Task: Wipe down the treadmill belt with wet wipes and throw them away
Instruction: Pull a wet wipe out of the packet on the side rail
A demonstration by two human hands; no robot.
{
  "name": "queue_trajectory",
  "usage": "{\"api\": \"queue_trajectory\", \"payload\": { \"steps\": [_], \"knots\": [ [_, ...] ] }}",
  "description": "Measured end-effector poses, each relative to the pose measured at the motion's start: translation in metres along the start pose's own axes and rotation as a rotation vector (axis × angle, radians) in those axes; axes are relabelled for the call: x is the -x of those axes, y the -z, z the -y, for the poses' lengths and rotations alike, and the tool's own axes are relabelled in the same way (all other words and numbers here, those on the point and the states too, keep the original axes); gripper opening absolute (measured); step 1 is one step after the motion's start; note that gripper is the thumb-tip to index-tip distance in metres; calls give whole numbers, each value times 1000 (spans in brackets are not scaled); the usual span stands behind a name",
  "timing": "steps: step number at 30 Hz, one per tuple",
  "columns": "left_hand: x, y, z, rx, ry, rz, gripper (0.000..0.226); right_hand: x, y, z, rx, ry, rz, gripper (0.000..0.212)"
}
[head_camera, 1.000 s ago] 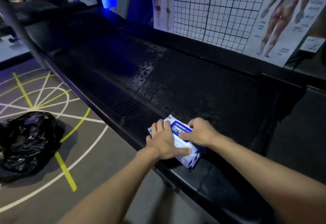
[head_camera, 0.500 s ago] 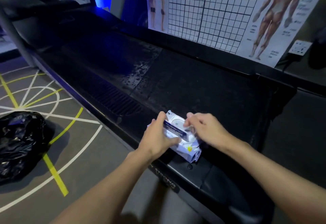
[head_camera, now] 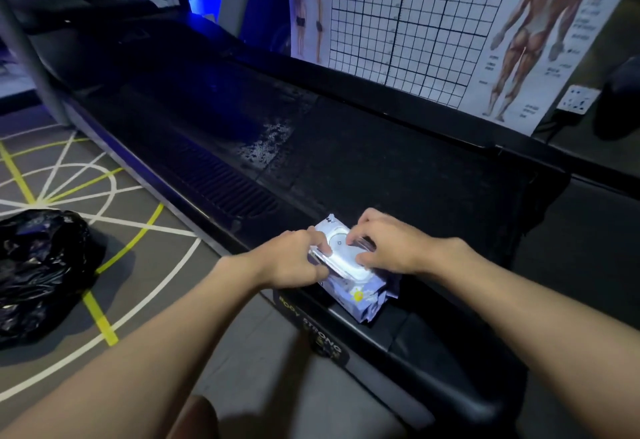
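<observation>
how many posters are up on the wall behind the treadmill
3: a small two-figure poster at left, a grid chart in the middle, and a muscle anatomy poster at right. More may lie outside the frame.

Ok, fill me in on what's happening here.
A person is crouched beside a treadmill with a pack of wet wipes resting on its near edge. The left hand steadies the pack while the right hand works at its white lid; no wipe is out. The belt is dark, with a shiny, wet-looking patch further up. A black bin bag sits on the floor to the left, ready for used wipes.
</observation>
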State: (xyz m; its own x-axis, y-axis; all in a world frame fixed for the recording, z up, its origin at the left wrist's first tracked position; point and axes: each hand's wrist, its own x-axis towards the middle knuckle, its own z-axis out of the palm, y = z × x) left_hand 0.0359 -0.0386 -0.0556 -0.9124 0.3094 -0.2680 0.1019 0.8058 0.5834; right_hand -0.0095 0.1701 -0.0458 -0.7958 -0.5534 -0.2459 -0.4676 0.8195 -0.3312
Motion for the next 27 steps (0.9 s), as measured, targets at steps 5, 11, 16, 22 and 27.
{"api": "queue_trajectory", "payload": {
  "steps": [5,11,16,22,27],
  "knots": [
    [4,7,-10,2,71,53,34,-18,8,8,-5,57,41,34],
    [3,4,-15,58,110,33,19,-29,2,0,-31,73,72,34],
    [3,1,-17,61,136,3,19,-39,2,3,-55,105,88,17],
    [-1,3,-19,28,163,17,29,-37,-7,1,-59,167,-60,28],
    [-4,4,-22,-31,179,16,48,-12,1,-18,4,300,-43,25]
  ]
}}
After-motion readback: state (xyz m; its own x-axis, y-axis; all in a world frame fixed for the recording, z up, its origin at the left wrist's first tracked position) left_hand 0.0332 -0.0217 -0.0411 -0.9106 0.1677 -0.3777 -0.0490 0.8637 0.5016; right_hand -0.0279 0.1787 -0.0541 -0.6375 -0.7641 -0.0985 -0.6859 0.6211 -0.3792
